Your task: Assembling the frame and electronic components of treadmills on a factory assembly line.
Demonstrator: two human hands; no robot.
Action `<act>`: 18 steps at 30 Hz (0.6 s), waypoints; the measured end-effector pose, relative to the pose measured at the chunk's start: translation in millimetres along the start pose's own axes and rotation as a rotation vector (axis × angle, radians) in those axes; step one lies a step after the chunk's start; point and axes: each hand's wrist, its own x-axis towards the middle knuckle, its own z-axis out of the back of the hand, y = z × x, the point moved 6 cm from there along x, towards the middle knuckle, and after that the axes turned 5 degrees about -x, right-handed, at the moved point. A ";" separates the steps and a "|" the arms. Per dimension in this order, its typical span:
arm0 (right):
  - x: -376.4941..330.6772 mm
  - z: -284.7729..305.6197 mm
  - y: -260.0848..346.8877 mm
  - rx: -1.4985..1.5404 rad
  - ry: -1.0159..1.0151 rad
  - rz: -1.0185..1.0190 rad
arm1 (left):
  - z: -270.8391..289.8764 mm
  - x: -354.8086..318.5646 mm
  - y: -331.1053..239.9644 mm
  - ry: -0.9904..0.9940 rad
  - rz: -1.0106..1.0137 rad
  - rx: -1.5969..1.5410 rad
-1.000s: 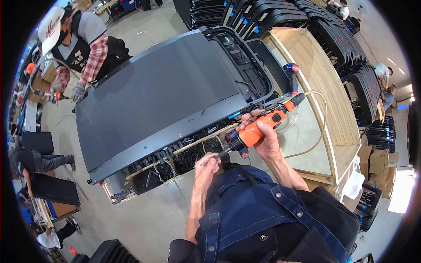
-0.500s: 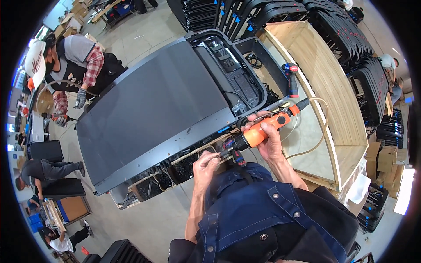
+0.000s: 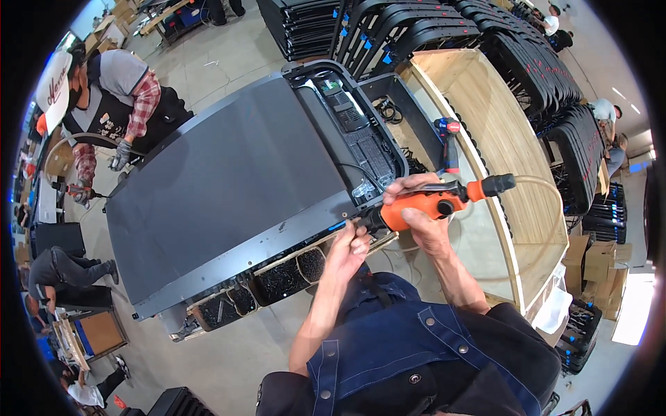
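While Both Hands Meet at an Orange Tool, a Dark Machine Spans the Floor

As the concrete floor (image 3: 229, 367) spreads through a busy workshop, one long dark machine (image 3: 236, 187) fills the middle, its flat top matte, its right end open on internal parts. Stacked black frames (image 3: 430, 28) stand beyond its far right corner.

Along the machine's near edge sits a row of wood-edged bins (image 3: 255, 290); at least three compartments show, with small black parts (image 3: 283, 283) in them. Past the right end, one grey box (image 3: 420, 114) holds coiled black cable (image 3: 388, 111), and one large wooden crate (image 3: 492, 125) lies beside it.

Three power tools can be counted. The orange power tool (image 3: 416, 211) is at the machine's near right corner, a pale hose (image 3: 555, 194) trailing from its tail; the right hand (image 3: 436, 239) is wrapped round its body. The left hand (image 3: 349, 251) has its fingertips drawn together at the dark nose; whether they pinch anything cannot be told. One blue-and-red driver (image 3: 451, 145) is between box and crate. One co-worker (image 3: 125, 104), by the far left corner, has the third tool (image 3: 73, 188) in a gloved hand.
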 end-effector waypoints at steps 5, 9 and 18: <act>17.7 -39.8 -12.1 -0.363 0.117 -0.041 | 6.6 21.0 3.8 -0.057 -0.010 -0.263; 27.9 -77.0 -28.8 -0.444 0.317 -0.056 | 29.3 18.6 -2.0 -0.162 -0.066 -0.194; 32.8 -87.9 -47.7 -0.431 0.455 -0.147 | 16.5 -56.1 -15.1 0.006 -0.090 0.319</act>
